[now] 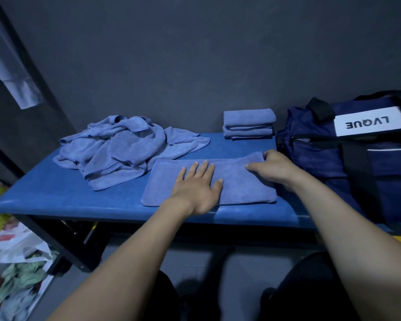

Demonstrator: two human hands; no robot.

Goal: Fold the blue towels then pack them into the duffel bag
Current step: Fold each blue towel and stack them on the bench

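Observation:
A blue towel [239,184], folded into a long rectangle, lies flat near the front of the blue padded bench [56,193]. My left hand [198,185] presses on its middle with straight, spread fingers. My right hand [273,167] grips the towel's right end, fingers curled over the far corner. A heap of unfolded blue towels [123,149] sits at the back left. A stack of folded blue towels [249,123] stands against the wall. The navy duffel bag [347,163] with a white label occupies the bench's right end.
A dark grey wall runs close behind the bench. Plastic bags and crumpled cloth [19,258] lie on the floor at the left, beside the bench's black frame. My knees show below the front edge.

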